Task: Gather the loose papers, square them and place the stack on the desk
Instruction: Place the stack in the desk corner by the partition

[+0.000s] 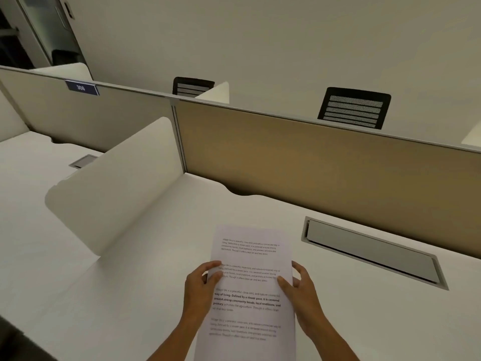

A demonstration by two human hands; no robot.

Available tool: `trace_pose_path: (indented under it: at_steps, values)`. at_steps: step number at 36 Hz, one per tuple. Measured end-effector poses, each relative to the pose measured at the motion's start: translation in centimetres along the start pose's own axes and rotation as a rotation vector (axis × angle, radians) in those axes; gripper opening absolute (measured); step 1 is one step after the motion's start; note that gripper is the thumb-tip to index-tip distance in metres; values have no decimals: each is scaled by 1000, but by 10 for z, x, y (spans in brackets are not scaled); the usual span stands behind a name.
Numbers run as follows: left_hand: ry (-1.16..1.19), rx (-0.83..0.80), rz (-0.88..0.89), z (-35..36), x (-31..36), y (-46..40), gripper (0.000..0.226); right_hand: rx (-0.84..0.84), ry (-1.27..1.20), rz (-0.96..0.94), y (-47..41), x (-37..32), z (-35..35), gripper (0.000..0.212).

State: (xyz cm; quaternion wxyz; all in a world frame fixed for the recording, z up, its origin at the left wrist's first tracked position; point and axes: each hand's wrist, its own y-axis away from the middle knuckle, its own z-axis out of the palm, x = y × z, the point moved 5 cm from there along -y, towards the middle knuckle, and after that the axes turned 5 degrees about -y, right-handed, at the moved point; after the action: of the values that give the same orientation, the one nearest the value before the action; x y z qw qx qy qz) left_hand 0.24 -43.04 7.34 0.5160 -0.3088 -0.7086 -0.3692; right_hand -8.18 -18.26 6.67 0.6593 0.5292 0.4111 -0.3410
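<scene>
A stack of white printed papers (250,287) is held lengthwise over the white desk (156,256), its top sheet showing several paragraphs of text. My left hand (200,287) grips the stack's left edge, thumb on top of the sheet and fingers curled at the edge. My right hand (299,290) holds the right edge, thumb pressed on the top sheet and fingers spread behind the edge. The edges of the sheets look lined up. The stack's near end runs out of the bottom of the frame.
A grey cable hatch (372,252) is set into the desk to the right of the papers. A white curved side divider (112,186) stands to the left, a tan partition panel (312,162) along the back. Two black chair backs (354,108) rise behind it.
</scene>
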Motion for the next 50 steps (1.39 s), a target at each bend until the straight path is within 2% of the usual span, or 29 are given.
trace_pose_path:
  at_steps: [6, 13, 17, 23, 36, 39, 44, 50]
  values:
    - [-58, 19, 16, -21, 2, -28, 20, -32, 95, -63, 2, -1, 30, 59]
    - [-100, 5, 18, -46, 11, -66, 23, -59, 158, -118, -24, -9, 64, 35]
    - [-148, -63, 15, -57, 16, -89, 32, -73, 187, -121, -49, -12, 81, 37]
    - [-242, -26, 45, -76, 16, -129, 21, -84, 206, -132, -86, -19, 107, 38]
    - [-437, -46, 55, -104, 2, -233, 23, -31, 304, -131, -164, -22, 170, 34]
    - [-474, -31, 78, -108, 2, -261, 25, 0, 330, -117, -186, -20, 185, 41]
    - [-433, -12, 44, -112, -5, -303, 45, 10, 338, -63, -220, -14, 212, 67]
    - [-443, 7, -12, -122, -23, -348, 49, 4, 378, -38, -259, -6, 239, 72]
